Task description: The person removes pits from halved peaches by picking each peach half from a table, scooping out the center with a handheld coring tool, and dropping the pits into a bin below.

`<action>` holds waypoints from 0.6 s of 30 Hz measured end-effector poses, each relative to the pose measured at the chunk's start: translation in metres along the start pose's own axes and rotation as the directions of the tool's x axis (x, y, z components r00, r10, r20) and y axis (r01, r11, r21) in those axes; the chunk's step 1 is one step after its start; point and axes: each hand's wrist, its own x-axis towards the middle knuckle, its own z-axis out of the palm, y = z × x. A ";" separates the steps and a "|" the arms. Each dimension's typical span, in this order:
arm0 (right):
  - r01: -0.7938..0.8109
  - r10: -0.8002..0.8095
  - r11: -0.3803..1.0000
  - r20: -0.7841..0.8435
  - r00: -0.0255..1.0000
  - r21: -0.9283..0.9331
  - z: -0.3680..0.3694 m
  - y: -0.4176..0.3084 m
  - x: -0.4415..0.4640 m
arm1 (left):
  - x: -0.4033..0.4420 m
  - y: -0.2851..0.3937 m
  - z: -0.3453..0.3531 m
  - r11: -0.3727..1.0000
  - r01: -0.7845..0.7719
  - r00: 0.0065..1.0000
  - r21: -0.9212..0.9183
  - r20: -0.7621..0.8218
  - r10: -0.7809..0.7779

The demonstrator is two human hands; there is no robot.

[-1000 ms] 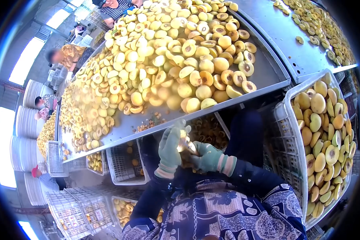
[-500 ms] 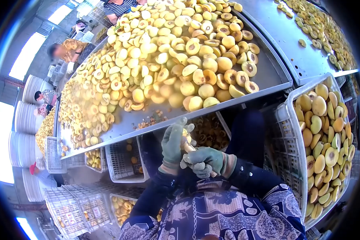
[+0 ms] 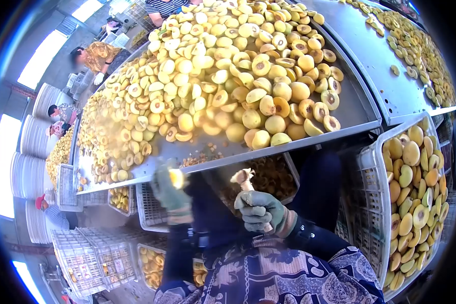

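Yellow fruit (image 3: 178, 178), left of the frame's centre, was held in the blurred left hand (image 3: 171, 198) near the table (image 3: 223, 163), apart from the tool (image 3: 246, 183) that the right hand (image 3: 264, 207) gripped below centre.

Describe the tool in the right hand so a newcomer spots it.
Find the fruit-heaped metal table. Below its near edge, the gloved right hand grips the tool, head up. Unlike the rounded fruit, it is long, pale and narrow.

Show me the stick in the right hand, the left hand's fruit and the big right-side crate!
Stick (image 3: 247, 186), head view: its shaft.
Fruit (image 3: 177, 178), head view: blurred middle.
Crate (image 3: 372, 195), head view: side wall.
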 end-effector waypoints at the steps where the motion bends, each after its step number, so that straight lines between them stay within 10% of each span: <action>1: -0.016 0.020 0.999 -0.099 0.995 0.036 -0.006 -0.005 -0.002 | 0.020 -0.009 -0.019 0.955 0.251 0.968 -0.155 0.022 -0.251; 2: -0.028 0.042 0.997 -0.200 0.979 0.073 -0.016 -0.010 -0.003 | 0.038 -0.018 -0.038 0.824 0.483 0.873 -0.296 0.084 -0.481; 4: 0.003 0.038 0.994 -0.387 0.921 0.106 -0.030 -0.022 0.000 | 0.060 -0.065 -0.065 0.905 0.156 0.954 0.396 0.177 -0.242; 6: 0.058 -0.045 0.998 -0.488 0.872 0.012 -0.045 -0.037 0.007 | 0.072 -0.075 -0.059 0.737 -0.125 0.955 0.665 0.281 -0.091; 10: -0.232 -0.255 0.835 -0.725 0.640 -0.499 -0.031 -0.038 0.028 | 0.086 -0.056 0.028 0.971 0.022 0.800 0.237 0.579 -0.159; 12: -0.332 -0.292 0.768 -0.762 0.578 -0.547 -0.010 -0.028 0.027 | 0.087 -0.052 0.081 0.966 -0.146 0.701 0.213 0.711 -0.051; 14: -0.338 -0.256 0.771 -0.749 0.611 -0.540 -0.024 -0.030 0.019 | 0.092 -0.028 0.119 0.912 0.262 0.579 0.316 0.704 -0.410; 18: -0.297 -0.319 0.758 -0.727 0.607 -0.581 -0.014 -0.031 0.014 | 0.077 -0.042 0.147 0.828 0.560 0.639 0.007 0.632 -0.438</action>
